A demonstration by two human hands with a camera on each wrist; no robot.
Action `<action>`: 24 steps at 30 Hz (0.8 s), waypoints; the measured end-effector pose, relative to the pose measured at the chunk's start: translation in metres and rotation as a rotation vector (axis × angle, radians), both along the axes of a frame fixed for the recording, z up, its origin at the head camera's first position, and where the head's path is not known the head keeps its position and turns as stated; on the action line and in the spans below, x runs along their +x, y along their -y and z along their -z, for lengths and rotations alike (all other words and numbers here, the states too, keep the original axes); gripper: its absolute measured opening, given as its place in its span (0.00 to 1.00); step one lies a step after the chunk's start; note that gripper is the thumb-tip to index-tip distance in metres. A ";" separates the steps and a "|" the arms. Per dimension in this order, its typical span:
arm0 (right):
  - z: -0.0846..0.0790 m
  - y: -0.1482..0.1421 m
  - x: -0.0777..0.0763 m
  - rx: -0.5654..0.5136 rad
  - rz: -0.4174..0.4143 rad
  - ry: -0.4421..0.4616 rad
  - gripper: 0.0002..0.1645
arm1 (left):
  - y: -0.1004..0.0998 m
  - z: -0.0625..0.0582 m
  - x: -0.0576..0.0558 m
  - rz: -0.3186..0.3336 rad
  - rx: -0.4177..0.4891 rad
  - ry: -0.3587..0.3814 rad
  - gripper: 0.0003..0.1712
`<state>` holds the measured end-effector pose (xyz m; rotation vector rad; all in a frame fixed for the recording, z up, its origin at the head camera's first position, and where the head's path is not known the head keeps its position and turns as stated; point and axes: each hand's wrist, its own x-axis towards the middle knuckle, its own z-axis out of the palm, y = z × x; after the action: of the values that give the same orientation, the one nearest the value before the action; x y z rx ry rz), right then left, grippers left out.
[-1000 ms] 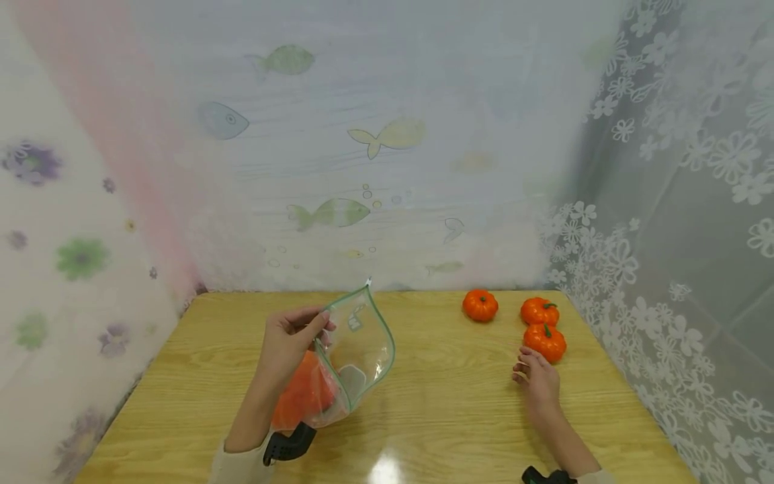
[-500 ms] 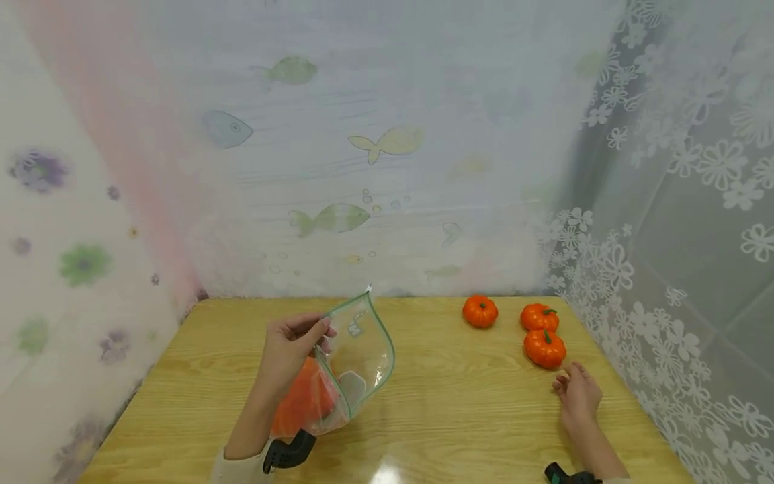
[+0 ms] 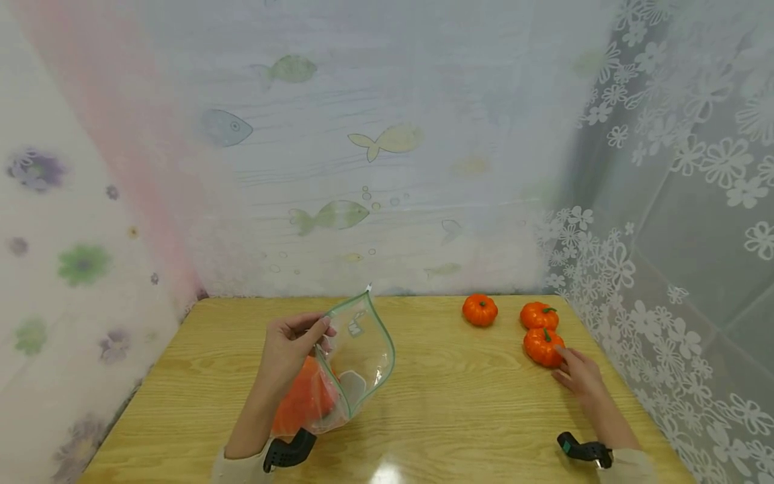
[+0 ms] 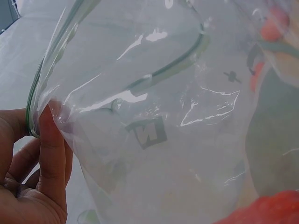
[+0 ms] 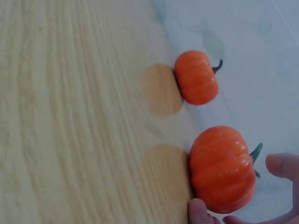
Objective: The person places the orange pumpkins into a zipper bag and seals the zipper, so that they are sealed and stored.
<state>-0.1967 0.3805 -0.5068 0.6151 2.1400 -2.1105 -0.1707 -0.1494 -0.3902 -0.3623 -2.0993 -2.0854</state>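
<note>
A clear zip bag with a green-edged mouth stands at the left of the table, its mouth spread. My left hand pinches the rim between thumb and fingers; the left wrist view shows that hand at the bag's edge. Through the plastic, an orange-red shape shows low in the bag. On the right, my right hand is at the near side of the front orange pumpkin, fingertips right at its skin. In the right wrist view, thumb and fingers spread around this pumpkin.
Another small pumpkin sits just behind the front one. A third pumpkin stands farther left near the table's back edge. The wooden table meets patterned curtains at the back and sides.
My right hand has moved right and around from the front pumpkin's lower left to its right side, then up to it. My left hand and the bag stay in place.
</note>
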 end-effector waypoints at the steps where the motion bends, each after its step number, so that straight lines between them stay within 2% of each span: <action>1: -0.002 -0.002 -0.002 0.009 -0.028 0.011 0.53 | 0.000 0.000 0.000 0.002 0.001 0.002 0.17; 4: -0.007 -0.005 -0.006 0.059 -0.088 0.033 0.54 | 0.000 0.001 -0.001 0.007 0.007 0.005 0.17; 8: -0.011 -0.006 -0.010 0.144 -0.112 0.036 0.53 | 0.000 0.001 -0.003 0.010 0.014 0.011 0.16; 17: -0.011 0.004 -0.019 0.231 -0.065 0.040 0.52 | 0.003 0.005 -0.011 0.015 0.011 0.008 0.15; 24: -0.009 0.011 -0.022 0.324 -0.081 0.025 0.48 | 0.007 0.010 -0.015 0.029 0.020 -0.006 0.15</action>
<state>-0.2191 0.3697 -0.4981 0.5644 2.4680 -1.7202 -0.1859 -0.1561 -0.4000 -0.3984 -2.0802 -2.1169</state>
